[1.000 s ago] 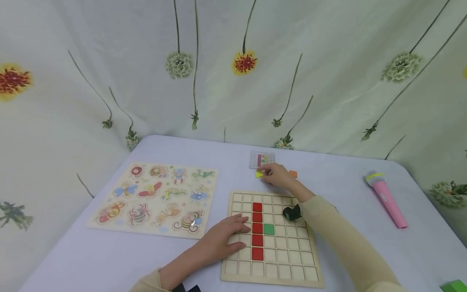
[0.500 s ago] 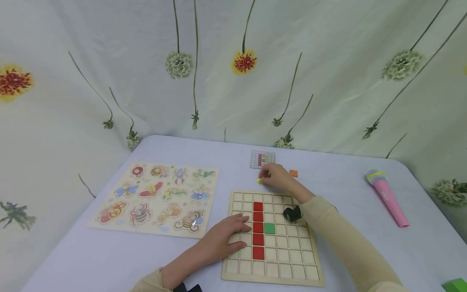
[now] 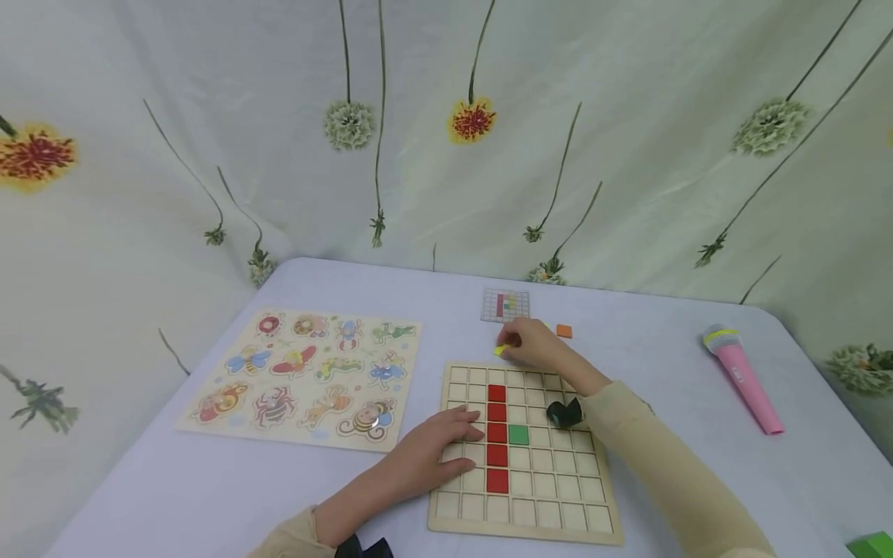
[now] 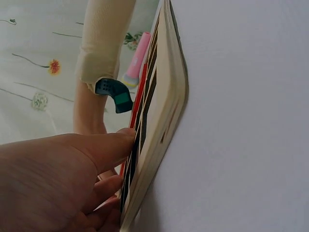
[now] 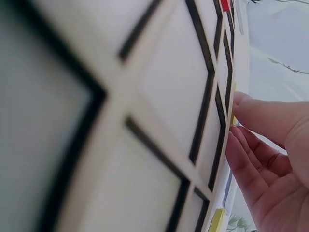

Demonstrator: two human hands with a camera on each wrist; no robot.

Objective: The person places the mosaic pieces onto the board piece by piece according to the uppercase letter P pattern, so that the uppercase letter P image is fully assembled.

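A pale table (image 3: 209, 496) fills the space under both hands, backed by a curtain (image 3: 628, 116) printed with long-stemmed flowers. To the left of the left hand lies a wooden animal puzzle (image 3: 307, 376), flat and well clear of the fingers. Under both forearms sits the grid board (image 3: 526, 496), a wooden tray of square cells with a column of five red tiles (image 3: 497, 436) and one green tile (image 3: 518, 435) touching that column's right side. The left hand (image 3: 436, 453) lies flat on the board's left edge, fingers straight and spread, holding nothing, its fingertips just beside the red column. The right hand (image 3: 533, 346) is out past the board's far edge, fingers curled, pinching a small yellow tile (image 3: 500, 350) at its fingertips; the tile sits just off the far rim of the board, and I cannot tell whether it touches the table. Well off to the right of the right hand rests a pink toy microphone (image 3: 743, 380). Just beyond the right hand lies a small pattern card (image 3: 505, 305), and near its knuckles on the right a small orange tile (image 3: 563, 331).
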